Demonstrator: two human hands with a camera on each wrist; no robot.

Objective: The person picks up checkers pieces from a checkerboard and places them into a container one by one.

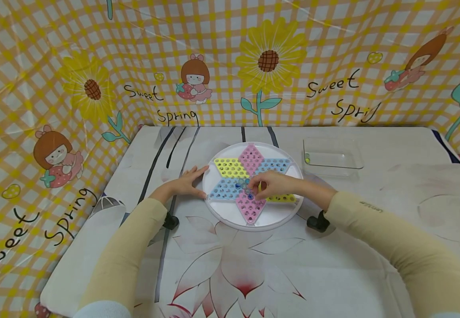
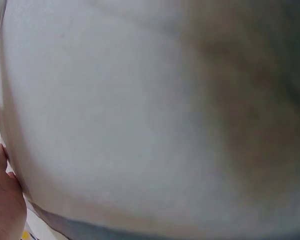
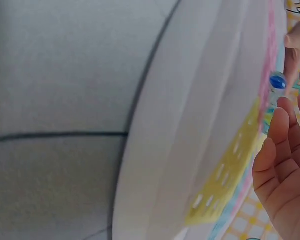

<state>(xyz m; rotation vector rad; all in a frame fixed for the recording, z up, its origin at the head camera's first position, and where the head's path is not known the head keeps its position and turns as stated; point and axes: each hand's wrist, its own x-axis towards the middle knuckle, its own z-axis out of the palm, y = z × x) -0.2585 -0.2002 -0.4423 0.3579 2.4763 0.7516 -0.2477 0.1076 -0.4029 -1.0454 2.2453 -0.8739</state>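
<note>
A round white Chinese checkers board [image 1: 218,213] lies on the table, its star of pink, yellow and blue sections full of small holes. Several glass marbles [image 1: 238,186] are gathered at its centre, some clear and some with blue swirls. My left hand [image 1: 186,183] touches the board's left rim with thumb and fingers spread apart. Over the middle, my right hand [image 1: 270,184] bends its fingers and thumb toward the marbles. In the right wrist view, a blue-swirled marble [image 3: 277,81] shows near the fingertips [image 3: 279,115]. Whether a marble is pinched there is hidden.
Behind the board to the right stands a clear glass dish [image 1: 333,166], with green marbles [image 1: 307,157] in its left end. A flower-printed cloth [image 1: 237,265] covers the table. Yellow checked curtains [image 1: 222,35] hang along the back and sides.
</note>
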